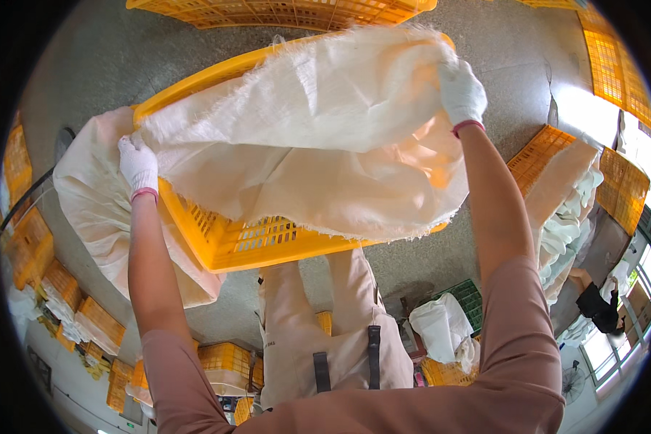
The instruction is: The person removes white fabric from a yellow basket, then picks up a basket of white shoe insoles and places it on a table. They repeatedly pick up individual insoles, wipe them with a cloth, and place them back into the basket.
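A large cream cloth with frayed edges [289, 108] is spread across a yellow plastic crate [260, 254] in front of me. My left hand [137, 160], in a white knit glove, is closed on the cloth at the crate's left end. At the far right corner my right hand [461, 92], gloved alike, grips the cloth, its fingertips partly hidden by the fabric. Part of the cloth hangs outside the crate on the left. Through the gap at the near side, the crate's slotted inner wall shows.
Another yellow crate [289, 13] stands beyond mine. At the right, a crate [539, 155] holds cloth and pale green pieces [571, 217]. More crates [101, 322] line the left side. A person in black [599, 309] is at the far right. A dark cable [27, 194] runs at the left.
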{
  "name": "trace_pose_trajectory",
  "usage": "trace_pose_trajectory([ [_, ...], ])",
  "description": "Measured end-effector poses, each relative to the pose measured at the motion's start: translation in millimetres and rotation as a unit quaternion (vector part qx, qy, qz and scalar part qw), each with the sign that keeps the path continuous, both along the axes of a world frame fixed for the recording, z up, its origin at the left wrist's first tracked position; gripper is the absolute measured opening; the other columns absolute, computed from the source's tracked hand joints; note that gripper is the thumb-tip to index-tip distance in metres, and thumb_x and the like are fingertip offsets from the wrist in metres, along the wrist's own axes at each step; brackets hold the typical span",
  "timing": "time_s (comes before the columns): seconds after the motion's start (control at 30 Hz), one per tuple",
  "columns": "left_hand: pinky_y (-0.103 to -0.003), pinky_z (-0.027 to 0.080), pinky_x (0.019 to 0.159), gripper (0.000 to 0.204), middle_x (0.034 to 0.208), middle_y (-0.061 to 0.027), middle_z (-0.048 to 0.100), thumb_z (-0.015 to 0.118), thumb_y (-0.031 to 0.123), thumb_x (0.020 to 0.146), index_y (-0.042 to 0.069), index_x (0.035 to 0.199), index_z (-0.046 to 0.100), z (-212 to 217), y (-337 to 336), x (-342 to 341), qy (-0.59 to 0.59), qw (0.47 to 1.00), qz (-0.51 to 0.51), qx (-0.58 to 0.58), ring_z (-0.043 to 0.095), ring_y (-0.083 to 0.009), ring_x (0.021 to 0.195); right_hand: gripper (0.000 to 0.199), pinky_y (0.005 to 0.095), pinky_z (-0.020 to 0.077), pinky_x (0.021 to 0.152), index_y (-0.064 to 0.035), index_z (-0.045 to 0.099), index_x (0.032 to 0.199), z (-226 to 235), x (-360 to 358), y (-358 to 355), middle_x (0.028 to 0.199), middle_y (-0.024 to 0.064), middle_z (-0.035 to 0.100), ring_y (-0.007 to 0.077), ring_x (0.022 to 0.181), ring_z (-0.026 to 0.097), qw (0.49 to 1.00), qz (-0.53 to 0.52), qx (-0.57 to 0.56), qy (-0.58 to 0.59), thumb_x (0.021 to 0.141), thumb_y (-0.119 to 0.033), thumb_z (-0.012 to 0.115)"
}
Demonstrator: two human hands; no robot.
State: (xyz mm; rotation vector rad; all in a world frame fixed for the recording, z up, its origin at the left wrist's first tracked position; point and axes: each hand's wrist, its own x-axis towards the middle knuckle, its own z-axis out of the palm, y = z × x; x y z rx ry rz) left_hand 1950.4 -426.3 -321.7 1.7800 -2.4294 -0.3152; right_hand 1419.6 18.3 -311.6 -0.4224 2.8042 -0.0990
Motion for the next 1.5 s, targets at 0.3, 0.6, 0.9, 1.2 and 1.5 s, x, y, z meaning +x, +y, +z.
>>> trace_pose_trajectory([
  [0.3, -0.057, 0.055, 0.095, 0.042, 0.122, -0.025, 0.075, 0.041, 0.045, 0.114, 0.016, 0.134, 0.064, 43, -38, -123, -0.108, 0.99, -0.087, -0.022, 0.068, -0.0513, 0.114, 0.044, 0.052, 0.0566, 0.097, -0.011, 0.069, 0.137, 38, -128, 137, 0.123, 0.0258, 0.074, 0.0457, 0.111, 0.071, 0.989, 0.117, 0.03, 0.082, 0.11, -0.036, 0.045],
  [0.6, -0.038, 0.052, 0.102, 0.046, 0.128, -0.0104, 0.075, 0.062, 0.038, 0.11, -0.001, 0.132, 0.071, -131, -87, -88, 0.3, 0.894, 0.114, 0.313, 0.069, -0.0249, 0.116, 0.04, 0.0463, 0.0574, 0.097, -0.0082, 0.077, 0.124, -110, -105, 203, 0.117, 0.0219, 0.078, 0.0412, 0.111, 0.073, 0.999, 0.022, 0.028, -0.034, 0.103, -0.038, 0.062],
  [0.9, -0.041, 0.053, 0.102, 0.033, 0.121, -0.0096, 0.072, 0.07, 0.024, 0.105, 0.003, 0.13, 0.071, 57, 160, -44, 0.06, 0.989, -0.121, 0.065, 0.068, -0.0258, 0.11, 0.032, 0.0477, 0.0539, 0.106, -0.0114, 0.079, 0.123, 93, 100, 319, 0.118, 0.0142, 0.079, 0.0383, 0.114, 0.073, 0.993, 0.003, -0.081, 0.086, 0.095, -0.029, 0.076],
  [1.2, -0.055, 0.053, 0.09, 0.022, 0.11, -0.0111, 0.073, 0.068, 0.029, 0.1, 0.013, 0.115, 0.07, 94, 349, -3, -0.245, 0.726, -0.512, 0.388, 0.069, -0.0366, 0.104, 0.027, 0.0553, 0.0426, 0.12, -0.0234, 0.079, 0.11, 123, 144, 335, 0.117, -0.0017, 0.074, 0.0232, 0.123, 0.066, 0.887, 0.323, 0.207, -0.258, 0.083, -0.024, 0.076],
  [1.5, -0.049, 0.051, 0.109, 0.035, 0.134, -0.0188, 0.071, 0.055, 0.031, 0.11, 0.007, 0.132, 0.068, 26, 361, 140, -0.426, 0.745, -0.296, 0.419, 0.064, -0.0411, 0.128, 0.052, 0.042, 0.0468, 0.119, -0.0092, 0.066, 0.144, -107, 302, 342, 0.151, 0.0132, 0.065, 0.0309, 0.138, 0.06, 0.916, -0.221, -0.238, -0.237, 0.1, -0.032, 0.078],
])
